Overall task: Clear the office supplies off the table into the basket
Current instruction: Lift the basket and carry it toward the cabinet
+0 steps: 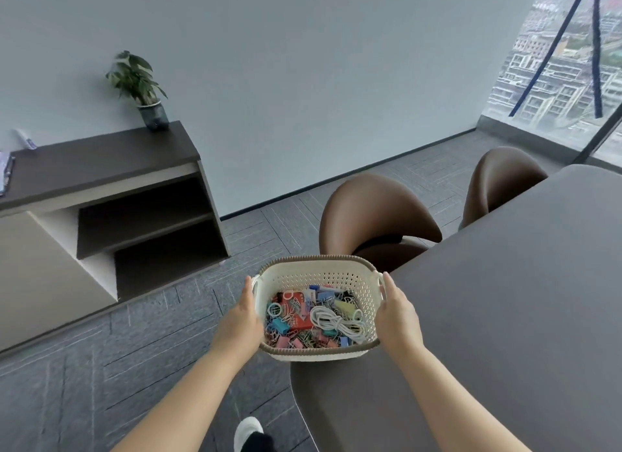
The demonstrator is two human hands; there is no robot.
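Note:
A white perforated basket (pixel 319 272) with a brown rim is held at the near left corner of the dark table (pixel 505 300), partly past its edge. My left hand (pixel 242 317) grips its left side and my right hand (pixel 399 313) grips its right side. Inside lie several coloured binder clips (pixel 281 326), paper clips, a red box (pixel 300 312), a coiled white cable (pixel 336 320) and a yellow-green highlighter (pixel 346 307). No loose supplies show on the table's visible top.
Two brown chairs (pixel 377 216) (pixel 501 179) stand at the table's far side. A dark-topped sideboard (pixel 101 162) with open shelves and a potted plant (pixel 141 88) stands at the left wall. Grey carpet (pixel 101 367) lies between. A window (pixel 565 64) is at the right.

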